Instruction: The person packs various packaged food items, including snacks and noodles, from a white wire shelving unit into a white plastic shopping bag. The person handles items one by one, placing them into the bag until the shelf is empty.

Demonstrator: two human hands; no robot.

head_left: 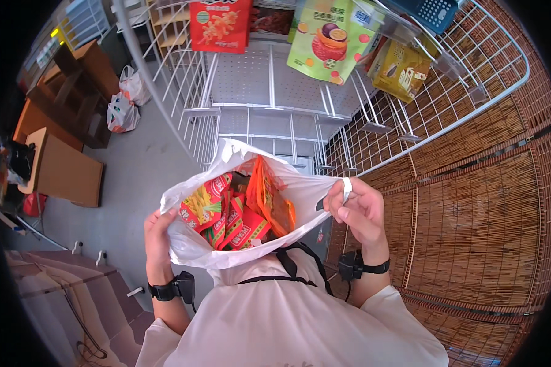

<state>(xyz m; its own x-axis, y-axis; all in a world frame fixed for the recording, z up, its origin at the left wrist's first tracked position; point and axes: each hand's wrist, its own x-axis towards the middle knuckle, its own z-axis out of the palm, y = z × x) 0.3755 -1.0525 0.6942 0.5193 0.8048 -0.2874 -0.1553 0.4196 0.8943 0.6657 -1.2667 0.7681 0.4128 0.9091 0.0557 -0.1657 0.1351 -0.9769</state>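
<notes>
A white plastic carrier bag (196, 255) is stretched wide between my two hands, its mouth facing up. My left hand (159, 231) is closed on its left rim. On the other side my right hand (360, 211) pinches the bag's right handle, pulling that edge taut. Inside lie several red and yellow snack packets (242, 227), overlapping one another. An orange packet or bag (270, 199) leans beside them on the right. The bottom of the carrier bag is hidden by its contents.
Ahead stands a white wire display rack (272, 110) with prongs. It bears a red snack pouch (219, 27), a green pouch (329, 46) and a yellow pouch (401, 70). Woven blinds (471, 232) line the right. Brown cabinets (67, 171) and tied plastic bags (122, 113) stand left.
</notes>
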